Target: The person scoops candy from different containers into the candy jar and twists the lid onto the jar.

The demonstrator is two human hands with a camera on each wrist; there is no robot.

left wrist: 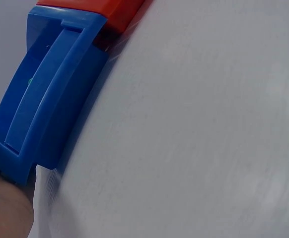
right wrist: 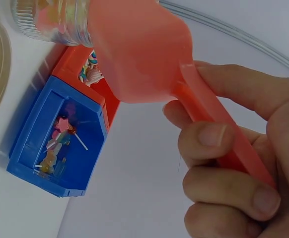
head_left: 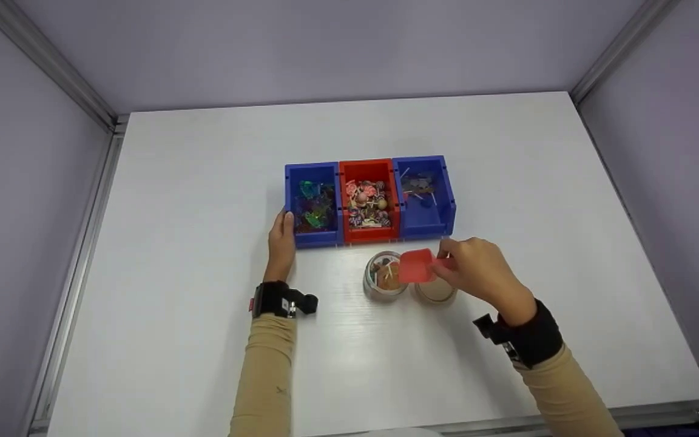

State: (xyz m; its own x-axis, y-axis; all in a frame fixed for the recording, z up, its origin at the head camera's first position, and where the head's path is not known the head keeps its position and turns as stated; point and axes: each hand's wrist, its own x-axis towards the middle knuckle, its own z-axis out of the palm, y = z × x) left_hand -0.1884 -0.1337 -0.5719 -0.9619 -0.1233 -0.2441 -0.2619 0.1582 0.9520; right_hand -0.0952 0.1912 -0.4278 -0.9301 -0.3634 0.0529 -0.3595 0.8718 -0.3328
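Above the candy-filled jar (head_left: pixel 384 276), the right hand (head_left: pixel 477 267) grips a red scoop (head_left: pixel 416 266).

Both arms wear long tan sleeves. A black strap carrying a small black camera block wraps each wrist, just behind the left hand (head_left: pixel 281 238) and the right hand (head_left: pixel 477 270); both hands are bare.

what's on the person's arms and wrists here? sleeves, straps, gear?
Both arms wear tan long sleeves. The left hand has a black wrist strap carrying a small black camera unit, with a red edge on its outer side. The right hand has a wider black wristband with a black mount.
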